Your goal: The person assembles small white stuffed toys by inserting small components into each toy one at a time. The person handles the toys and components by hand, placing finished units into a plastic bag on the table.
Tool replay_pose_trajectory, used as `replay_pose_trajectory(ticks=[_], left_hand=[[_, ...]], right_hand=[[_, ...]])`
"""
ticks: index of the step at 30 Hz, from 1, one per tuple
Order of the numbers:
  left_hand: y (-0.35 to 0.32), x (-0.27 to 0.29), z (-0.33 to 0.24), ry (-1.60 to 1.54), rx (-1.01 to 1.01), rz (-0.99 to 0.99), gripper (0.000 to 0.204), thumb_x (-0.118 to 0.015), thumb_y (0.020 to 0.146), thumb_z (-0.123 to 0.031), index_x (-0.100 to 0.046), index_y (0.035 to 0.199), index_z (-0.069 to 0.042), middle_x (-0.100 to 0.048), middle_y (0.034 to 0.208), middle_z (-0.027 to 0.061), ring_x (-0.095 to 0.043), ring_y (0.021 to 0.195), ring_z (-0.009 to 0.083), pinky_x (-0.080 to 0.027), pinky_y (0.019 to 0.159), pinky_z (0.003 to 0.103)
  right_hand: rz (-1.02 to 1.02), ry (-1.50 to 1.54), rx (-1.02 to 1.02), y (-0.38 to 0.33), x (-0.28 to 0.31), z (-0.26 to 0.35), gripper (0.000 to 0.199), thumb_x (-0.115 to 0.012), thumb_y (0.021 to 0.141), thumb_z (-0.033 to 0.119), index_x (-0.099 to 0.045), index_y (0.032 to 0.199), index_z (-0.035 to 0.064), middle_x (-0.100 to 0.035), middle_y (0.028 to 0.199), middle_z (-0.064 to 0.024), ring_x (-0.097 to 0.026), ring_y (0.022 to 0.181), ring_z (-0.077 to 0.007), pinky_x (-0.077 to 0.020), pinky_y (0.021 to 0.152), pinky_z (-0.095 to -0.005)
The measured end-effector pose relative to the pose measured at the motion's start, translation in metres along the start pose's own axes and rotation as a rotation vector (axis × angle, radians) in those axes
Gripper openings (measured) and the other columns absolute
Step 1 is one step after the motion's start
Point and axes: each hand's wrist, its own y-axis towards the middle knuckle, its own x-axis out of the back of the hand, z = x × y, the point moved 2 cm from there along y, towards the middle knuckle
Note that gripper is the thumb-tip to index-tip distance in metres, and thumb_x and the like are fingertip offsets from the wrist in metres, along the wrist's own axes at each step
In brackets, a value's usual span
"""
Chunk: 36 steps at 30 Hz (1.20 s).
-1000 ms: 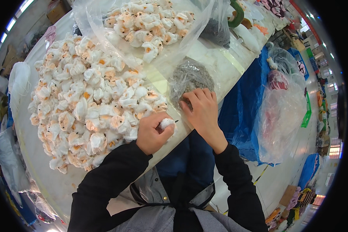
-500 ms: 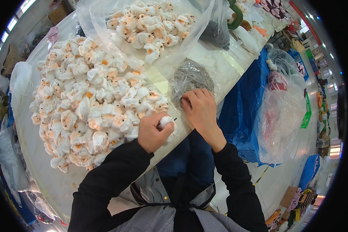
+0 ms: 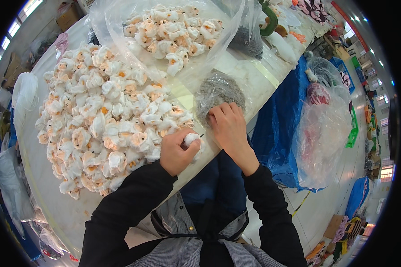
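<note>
My left hand is closed around a small white fluffy plush piece, with a thin dark peg sticking out of its right side. Just right of it, my right hand rests at the near edge of a clear plastic bag of small grey pieces. Its fingers are curled together, and what they pinch at the tips is hidden. Left of both hands spreads a big heap of white and peach plush pieces, several showing dark eyes and orange spots.
Behind, a large open clear bag holds more plush pieces. A bag of dark grey bits and a green curved thing lie at the far right. Beside the table's right edge hang blue sheeting and a clear bag.
My right hand has shifted very slightly left at the edge of the grey-filled bag. The left hand keeps its hold on the plush piece, almost still.
</note>
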Motion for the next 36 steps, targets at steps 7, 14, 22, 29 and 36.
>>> replay_pose_trajectory(ticks=[7,14,22,29,36], left_hand=[[0.0,-0.002,0.002,0.001,-0.019,0.017,0.014,-0.07,0.093,-0.013,-0.07,0.096,0.002,-0.058,0.073,-0.0026,-0.048,0.063,0.0035,-0.04,0.056,0.024],[0.0,0.0,0.002,-0.023,-0.005,-0.002,0.013,-0.073,0.088,-0.013,-0.07,0.092,-0.001,-0.061,0.068,0.0031,-0.052,0.058,0.0076,-0.044,0.055,0.028],[0.002,-0.001,0.001,-0.036,-0.051,0.046,0.012,-0.074,0.087,-0.01,-0.072,0.095,-0.001,-0.063,0.073,0.0028,-0.051,0.059,0.0076,-0.042,0.055,0.026],[0.001,0.0,-0.004,0.002,-0.1,0.056,0.009,-0.073,0.087,-0.008,-0.072,0.093,-0.002,-0.064,0.076,0.003,-0.054,0.061,0.0081,-0.044,0.056,0.026],[-0.001,-0.002,-0.008,0.012,-0.075,0.078,0.009,-0.074,0.084,-0.007,-0.072,0.091,-0.002,-0.064,0.074,0.0024,-0.055,0.062,0.0076,-0.044,0.056,0.026]], right_hand=[[0.036,0.153,-0.046,0.002,0.001,-0.008,0.011,-0.072,0.086,0.005,-0.069,0.097,0.0053,-0.066,0.095,-0.0107,-0.059,0.096,-0.0351,-0.0478,0.085,-0.0451],[0.051,0.946,-0.507,-0.014,0.032,0.014,0.01,-0.073,0.096,0.008,-0.072,0.103,0.0012,-0.071,0.091,-0.0037,-0.064,0.081,-0.0153,-0.0496,0.075,-0.0275],[0.278,1.503,-0.691,-0.039,0.028,0.024,0.017,-0.072,0.102,0.013,-0.072,0.11,-0.0019,-0.072,0.091,-0.0046,-0.06,0.079,-0.0091,-0.0486,0.074,-0.024],[0.283,1.588,-0.748,-0.044,0.025,0.025,0.018,-0.07,0.104,0.013,-0.07,0.112,-0.0027,-0.07,0.091,-0.0058,-0.061,0.081,-0.011,-0.0499,0.075,-0.0256],[0.286,1.61,-0.726,-0.046,0.025,0.024,0.018,-0.068,0.105,0.014,-0.068,0.111,-0.003,-0.067,0.088,-0.0044,-0.058,0.078,-0.011,-0.0481,0.073,-0.0257]])
